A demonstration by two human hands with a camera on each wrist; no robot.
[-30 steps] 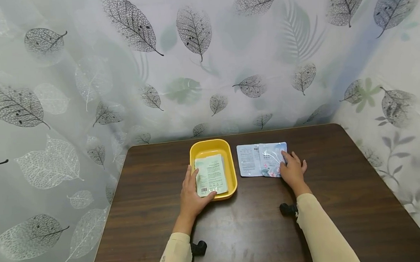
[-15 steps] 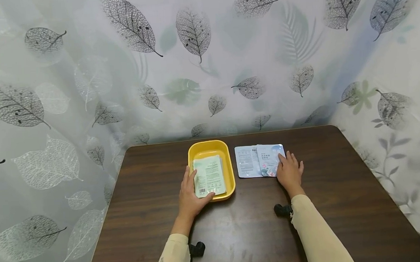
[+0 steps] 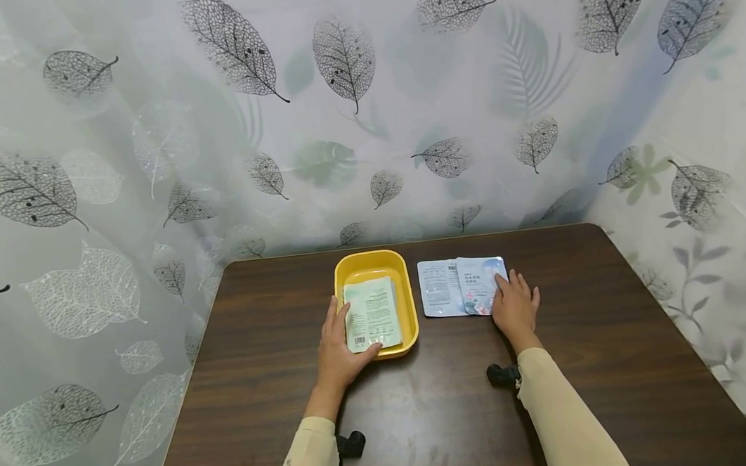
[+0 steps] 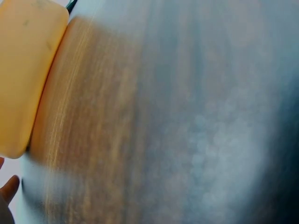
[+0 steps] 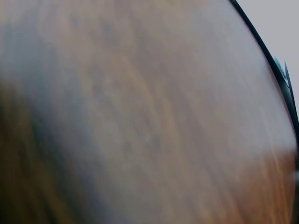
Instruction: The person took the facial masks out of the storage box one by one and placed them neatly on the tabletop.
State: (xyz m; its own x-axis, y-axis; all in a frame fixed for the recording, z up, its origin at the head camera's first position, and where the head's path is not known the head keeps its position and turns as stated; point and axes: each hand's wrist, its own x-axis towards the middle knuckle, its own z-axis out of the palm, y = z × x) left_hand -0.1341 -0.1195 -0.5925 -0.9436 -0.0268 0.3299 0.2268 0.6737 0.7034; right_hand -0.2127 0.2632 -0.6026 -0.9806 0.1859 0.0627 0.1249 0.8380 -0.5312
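In the head view, a yellow tray (image 3: 409,294) stands near the far edge of the table, with pale green face mask packets (image 3: 372,314) stacked in it. My left hand (image 3: 341,347) is spread at its near left corner, fingers along the left rim and thumb at the front rim. To the right of the tray, a blue face mask packet with pink flowers (image 3: 480,284) partly covers another blue packet (image 3: 439,289). My right hand (image 3: 515,306) touches the flowered packet's right edge with relaxed fingers. The left wrist view catches the tray's side (image 4: 30,74) and a fingertip (image 4: 9,189).
The dark wooden table (image 3: 433,413) reaches back to a leaf-patterned curtain (image 3: 367,121), which also hangs along both sides. Black wrist cameras stick out beside both sleeves. The right wrist view shows only blurred tabletop (image 5: 154,116) and the table's edge.
The flowered packet, slightly tilted and shiny a second ago, now lies flatter with its print readable. My right hand has shifted slightly with it. The left hand stays at the tray.
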